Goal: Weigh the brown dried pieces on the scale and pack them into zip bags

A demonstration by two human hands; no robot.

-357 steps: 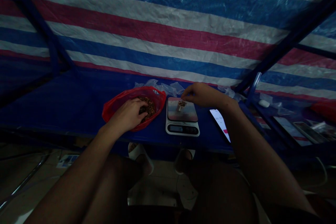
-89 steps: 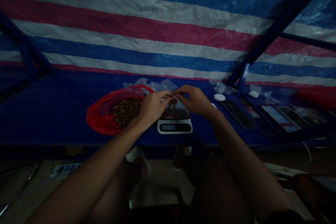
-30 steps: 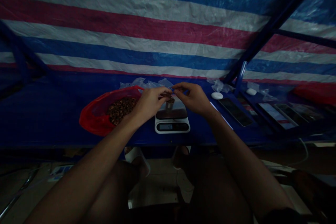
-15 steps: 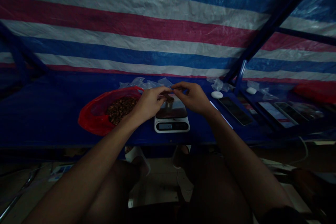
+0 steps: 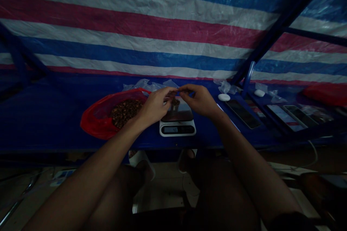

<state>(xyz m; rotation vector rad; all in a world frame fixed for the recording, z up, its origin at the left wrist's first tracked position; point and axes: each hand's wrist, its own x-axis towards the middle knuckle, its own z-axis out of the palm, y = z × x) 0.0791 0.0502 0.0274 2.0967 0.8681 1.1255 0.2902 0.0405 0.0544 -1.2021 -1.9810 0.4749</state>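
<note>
My left hand [image 5: 155, 107] and my right hand [image 5: 197, 100] meet above a white digital kitchen scale [image 5: 177, 128], their fingertips nearly touching. A small brown piece [image 5: 171, 94] sits at the left fingertips, and the dim light hides how the right fingers relate to it. Directly below stands a small metal cup [image 5: 175, 106] on the scale's platform, with brown bits at its top. The scale's display is too dim to read. Left of the scale lies a red plastic bag [image 5: 90, 121] holding many brown pieces [image 5: 125, 112].
Everything rests on a blue table [image 5: 48, 115]. Transparent plastic bags [image 5: 141, 86] lie behind the hands. To the right are a smartphone [image 5: 242, 114], a small white object [image 5: 223, 97], and more phones [image 5: 287, 117]. A striped tarpaulin hangs behind.
Since the oldest frame, my left hand has left the red bag and come over the scale beside my right hand. Over the last second, both hands have barely moved.
</note>
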